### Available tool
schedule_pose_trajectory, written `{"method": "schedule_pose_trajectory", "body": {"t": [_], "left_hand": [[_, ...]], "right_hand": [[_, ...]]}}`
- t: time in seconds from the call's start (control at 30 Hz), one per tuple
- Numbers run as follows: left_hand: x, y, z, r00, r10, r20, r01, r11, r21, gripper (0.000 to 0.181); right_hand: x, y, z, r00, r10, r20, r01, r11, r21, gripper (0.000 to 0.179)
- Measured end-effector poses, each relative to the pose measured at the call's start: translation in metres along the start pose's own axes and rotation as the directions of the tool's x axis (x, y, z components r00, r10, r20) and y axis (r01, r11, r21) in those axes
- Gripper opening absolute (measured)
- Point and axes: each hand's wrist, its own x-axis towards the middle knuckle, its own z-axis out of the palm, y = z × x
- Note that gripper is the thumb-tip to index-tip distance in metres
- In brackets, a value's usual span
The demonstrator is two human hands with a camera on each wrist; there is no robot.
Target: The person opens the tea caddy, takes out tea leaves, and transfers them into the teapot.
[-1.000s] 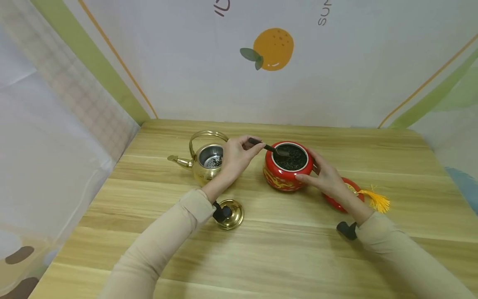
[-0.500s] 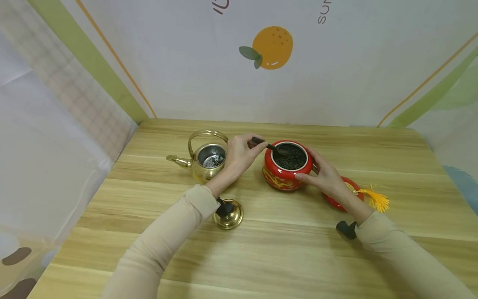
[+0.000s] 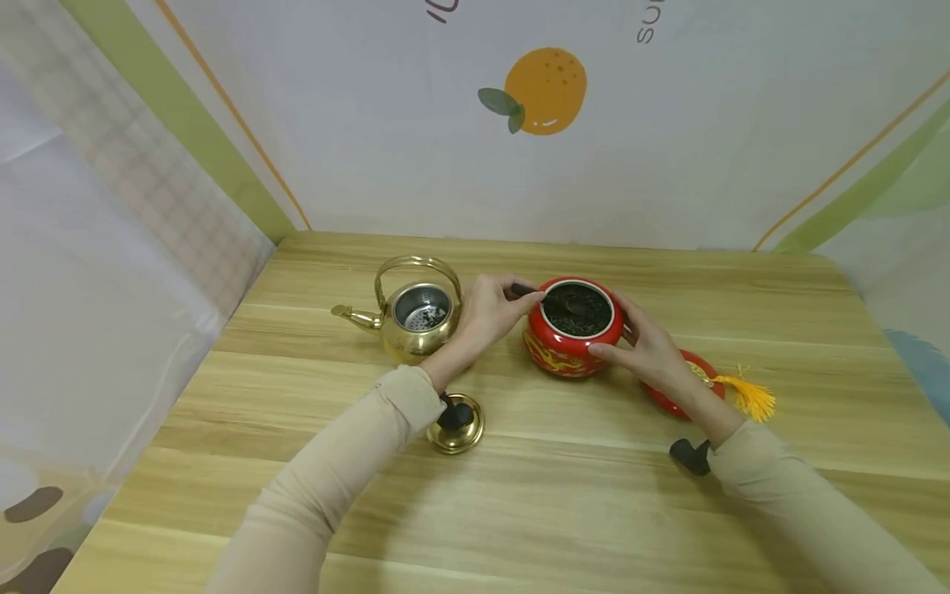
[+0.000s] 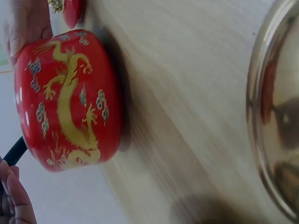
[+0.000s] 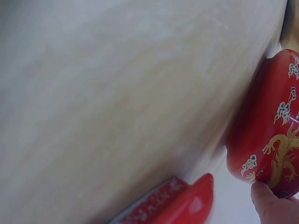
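The left hand (image 3: 486, 313) pinches the handle of a dark slim scoop (image 3: 552, 299) dipped into the tea leaves of the round red dragon-painted ceramic jar (image 3: 570, 334) at table centre. The right hand (image 3: 646, 346) cups the jar from three o'clock. Scooping looks under way; next the loaded scoop needs a level lift toward the open brass kettle (image 3: 416, 318) at nine o'clock.

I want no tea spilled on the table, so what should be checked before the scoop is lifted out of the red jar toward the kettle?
1. Jar steadied: right hand grips the side of the red jar. Ok.
2. Scoop held: left hand pinches the dark scoop, its bowl down in the tea leaves. Ok.
3. Load on the scoop: hidden among the leaves. Cannot tell.
4. Kettle open: gold kettle has its lid off, strainer showing; the gold lid lies on the table. Ok.
5. Path clear: the kettle's handle stands upright over the opening. Not ok.
6. Red lid out of the way, behind the right wrist. Ok.
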Motion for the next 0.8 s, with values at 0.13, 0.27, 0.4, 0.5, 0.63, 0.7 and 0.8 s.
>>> {"method": "schedule_pose_trajectory", "body": {"t": [0.13,0.27,0.4,0.5,0.63,0.7,0.8], "left_hand": [[-0.001,0.0,0.005,1.0,-0.017,-0.002,0.017,1.0,0.006,0.016],[0.0,0.001,0.01,0.999,-0.039,0.003,0.039,0.999,-0.014,0.017],[-0.001,0.003,0.014,0.999,-0.047,0.0,0.047,0.999,-0.003,0.017],[-0.001,0.005,0.015,0.999,-0.052,-0.003,0.052,0.999,0.002,0.016],[-0.002,0.005,0.016,0.996,-0.085,0.015,0.085,0.996,-0.026,0.016],[-0.004,0.004,0.015,0.994,-0.106,0.024,0.107,0.994,-0.036,0.016],[-0.006,0.004,0.013,0.992,-0.124,0.031,0.125,0.991,-0.037,0.016]], "right_hand": [[0.0,0.0,0.001,1.0,0.001,0.004,-0.001,1.0,0.0,0.086],[0.0,0.001,0.001,1.0,0.016,-0.001,-0.016,1.0,-0.009,0.086],[0.0,0.0,0.0,1.0,0.007,0.0,-0.007,1.0,-0.008,0.086],[-0.001,0.0,0.0,1.0,0.009,-0.003,-0.009,1.0,-0.01,0.086],[-0.001,0.001,0.0,1.0,0.003,-0.014,-0.003,1.0,-0.01,0.085],[-0.001,0.001,0.0,1.0,-0.008,-0.015,0.008,1.0,-0.005,0.084],[-0.001,0.001,0.0,1.0,-0.011,-0.015,0.011,1.0,-0.004,0.083]]}}
